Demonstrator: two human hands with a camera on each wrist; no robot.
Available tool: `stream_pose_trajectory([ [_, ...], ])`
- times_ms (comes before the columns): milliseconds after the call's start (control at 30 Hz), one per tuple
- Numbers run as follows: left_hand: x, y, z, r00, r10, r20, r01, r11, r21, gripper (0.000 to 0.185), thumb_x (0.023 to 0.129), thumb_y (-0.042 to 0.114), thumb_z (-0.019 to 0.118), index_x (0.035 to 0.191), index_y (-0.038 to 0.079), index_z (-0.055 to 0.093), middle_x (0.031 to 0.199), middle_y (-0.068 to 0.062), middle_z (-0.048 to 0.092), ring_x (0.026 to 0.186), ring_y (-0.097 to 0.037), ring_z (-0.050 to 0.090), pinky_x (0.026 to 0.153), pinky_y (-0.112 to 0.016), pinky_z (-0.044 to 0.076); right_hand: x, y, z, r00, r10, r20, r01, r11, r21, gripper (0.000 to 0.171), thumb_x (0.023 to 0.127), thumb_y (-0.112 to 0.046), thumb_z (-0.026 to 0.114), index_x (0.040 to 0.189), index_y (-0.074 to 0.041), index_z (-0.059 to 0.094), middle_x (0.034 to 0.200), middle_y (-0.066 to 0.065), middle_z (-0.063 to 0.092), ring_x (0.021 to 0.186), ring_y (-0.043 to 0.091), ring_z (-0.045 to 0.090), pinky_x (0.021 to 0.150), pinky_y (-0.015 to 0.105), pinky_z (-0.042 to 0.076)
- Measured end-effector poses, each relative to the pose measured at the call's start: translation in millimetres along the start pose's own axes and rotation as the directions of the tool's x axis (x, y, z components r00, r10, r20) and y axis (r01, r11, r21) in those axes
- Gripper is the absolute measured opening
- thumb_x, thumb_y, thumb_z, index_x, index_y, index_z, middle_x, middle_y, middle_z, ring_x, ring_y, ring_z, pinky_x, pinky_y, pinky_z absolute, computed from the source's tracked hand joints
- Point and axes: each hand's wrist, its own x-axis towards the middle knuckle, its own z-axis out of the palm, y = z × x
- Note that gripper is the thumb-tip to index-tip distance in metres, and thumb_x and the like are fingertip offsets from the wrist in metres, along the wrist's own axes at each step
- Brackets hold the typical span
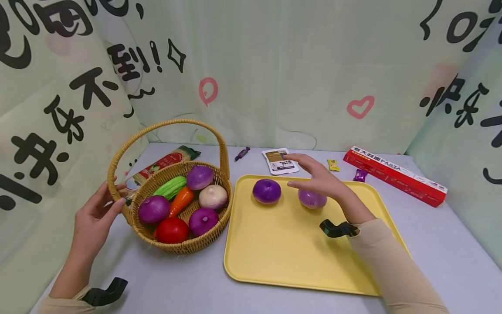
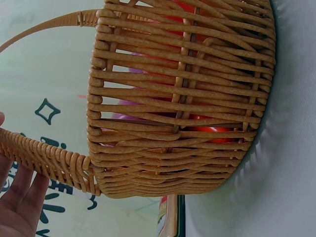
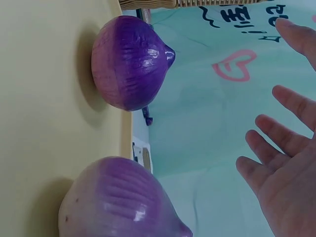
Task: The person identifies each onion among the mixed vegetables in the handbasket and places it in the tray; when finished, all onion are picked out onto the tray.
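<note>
- While two purple onions sit on the yellow tray (image 1: pixel 274 261), the person's right hand (image 1: pixel 319 179) hovers flat above them, fingers straight and spread, holding nothing.
- The paler purple onion (image 1: pixel 312 199) lies directly under that palm, toward the tray's 12 o'clock edge; whether skin touches it cannot be told from the head view, and the right wrist view shows a gap between fingers (image 3: pixel 281 163) and onion.
- The darker purple onion (image 1: pixel 266 191) rests at 9 o'clock of the paler one, near it but apart.
- The left hand (image 1: pixel 96 216) rests at the wicker basket (image 1: pixel 219 209), fingers straight along the foot of its arched handle (image 1: pixel 117 161) at the basket's 9 o'clock side; they touch the weave without curling round it.
- Inside the basket lie three more purple onions, a white onion (image 1: pixel 213 196), a carrot (image 1: pixel 181 201), a green gourd (image 1: pixel 170 186) and a tomato (image 1: pixel 171 230).
- Behind the basket, at 12 o'clock, a pasta packet (image 1: pixel 164 163) lies flat; a red pasta box (image 1: pixel 396 175), a white sachet (image 1: pixel 279 160) and wrapped sweets sit beyond the tray.
- Judging by their glossy, even skins, the onions look like light, rigid plastic models: smooth, round and prone to roll, so a grip from above, fingers spread round the widest part, would seem surest.
</note>
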Motion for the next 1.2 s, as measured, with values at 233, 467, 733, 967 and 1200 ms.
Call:
stream_pose_trajectory([
  [233,0.4,-1.6,0.4,1.0,0.007,-0.012,-0.008,1.0,-0.012,0.056,0.091,0.006,0.059,0.142,0.02,0.043,0.115,0.029,0.058,0.103,0.007,0.056,0.08,0.0,0.044,2.8,-1.6,3.9,1.0,0.002,0.013,-0.002,1.0,0.005,0.071,0.083,-0.026,0.072,0.144,-0.017,0.037,0.152,0.009,0.03,0.143,0.031,0.025,0.117,0.051,0.021],
  [467,0.1,-1.6,0.1,1.0,0.003,-0.009,-0.003,1.0,-0.004,0.055,0.091,0.007,0.059,0.142,0.021,0.043,0.115,0.029,0.058,0.104,0.007,0.056,0.08,0.0,0.044,7.8,-6.6,7.8,0.999,-0.025,0.029,0.025,1.0,-0.002,0.07,0.084,-0.026,0.071,0.144,-0.017,0.036,0.152,0.007,0.031,0.143,0.03,0.025,0.117,0.052,0.022],
  [733,0.0,-0.8,0.6,1.0,0.004,-0.008,-0.004,1.0,-0.005,0.055,0.091,0.008,0.059,0.142,0.021,0.042,0.115,0.031,0.057,0.104,0.007,0.055,0.08,0.0,0.044,13.3,-16.7,12.1,0.998,-0.041,0.038,0.041,0.999,0.003,0.069,0.083,-0.032,0.072,0.143,-0.025,0.039,0.15,0.0,0.035,0.142,0.026,0.028,0.115,0.052,0.024],
  [967,0.2,1.0,0.5,1.0,0.012,-0.007,-0.012,1.0,-0.008,0.055,0.091,0.006,0.059,0.142,0.02,0.043,0.115,0.031,0.057,0.104,0.008,0.055,0.08,0.0,0.044,20.1,-26.0,17.5,0.994,-0.103,0.039,0.103,0.995,0.004,0.069,0.082,-0.03,0.073,0.142,-0.028,0.04,0.147,-0.002,0.039,0.137,0.026,0.036,0.112,0.051,0.03],
  [1200,-0.4,1.0,0.2,1.0,0.011,-0.003,-0.011,1.0,-0.001,0.055,0.091,0.007,0.058,0.142,0.021,0.042,0.115,0.03,0.058,0.103,0.009,0.055,0.08,0.0,0.044,28.2,-38.6,24.9,0.99,-0.132,0.057,0.133,0.991,-0.016,0.07,0.083,-0.03,0.072,0.144,-0.024,0.038,0.151,0.002,0.033,0.137,0.025,0.035,0.11,0.051,0.034],
])
